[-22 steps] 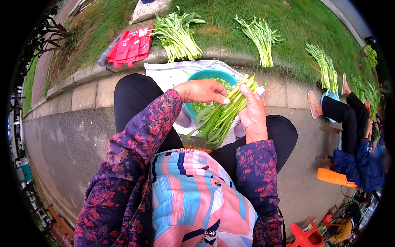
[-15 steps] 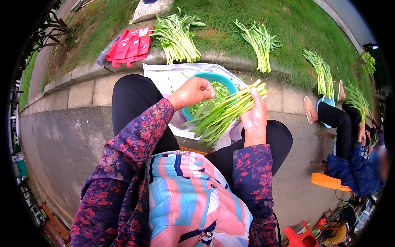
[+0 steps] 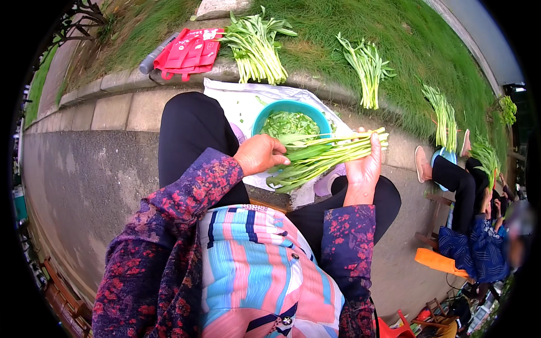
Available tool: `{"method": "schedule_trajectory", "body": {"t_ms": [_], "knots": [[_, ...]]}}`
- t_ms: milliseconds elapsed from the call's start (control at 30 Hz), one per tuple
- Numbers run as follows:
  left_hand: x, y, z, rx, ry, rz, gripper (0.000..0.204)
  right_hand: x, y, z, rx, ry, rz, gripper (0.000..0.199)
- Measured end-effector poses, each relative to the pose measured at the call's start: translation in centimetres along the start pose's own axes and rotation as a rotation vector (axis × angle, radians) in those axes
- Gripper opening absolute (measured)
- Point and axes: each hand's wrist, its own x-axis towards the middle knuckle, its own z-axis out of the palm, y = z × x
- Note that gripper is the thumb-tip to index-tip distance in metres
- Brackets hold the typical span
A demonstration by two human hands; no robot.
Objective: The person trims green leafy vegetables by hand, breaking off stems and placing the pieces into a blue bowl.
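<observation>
A bunch of leafy greens [image 3: 332,153], with long pale-green stalks and narrow leaves, lies across my right hand [image 3: 363,169]. My right fingers and thumb close round the stalk end, and the leaves point left. My left hand [image 3: 260,154] pinches at the leaf tips on the bunch's left side; its fingertips partly hide what they grip. Just beyond the bunch stands a teal basin [image 3: 324,119], holding torn green leaves [image 3: 290,124]. Under the basin a white sheet [image 3: 220,93] is spread, with a few leaf scraps on it.
Bunches of greens lie beyond: a large one [image 3: 256,50], a smaller one [image 3: 369,73] and another [image 3: 442,115]. A red bag [image 3: 189,52] and grey bottle [image 3: 155,56] rest on the kerb [image 3: 124,84]. At right sits another person [image 3: 479,236]; a red stool [image 3: 397,329] stands lower right.
My left hand has come down and right to the leaves from above the basin's edge. My right hand has shifted right, turning the bunch more level. The basin shows more fully.
</observation>
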Motion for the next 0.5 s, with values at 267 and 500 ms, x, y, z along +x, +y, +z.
{"method": "schedule_trajectory", "body": {"t_ms": [267,500], "knots": [[0.7,-1.0,1.1,-0.035,0.019,0.068,0.021,0.1,-0.2,-0.5,0.006,0.046,-0.026,0.021],[0.8,-1.7,0.1,-0.456,-0.023,0.001,0.014,0.7,-0.3,-1.2,-0.011,0.018,-0.065,0.026]]}}
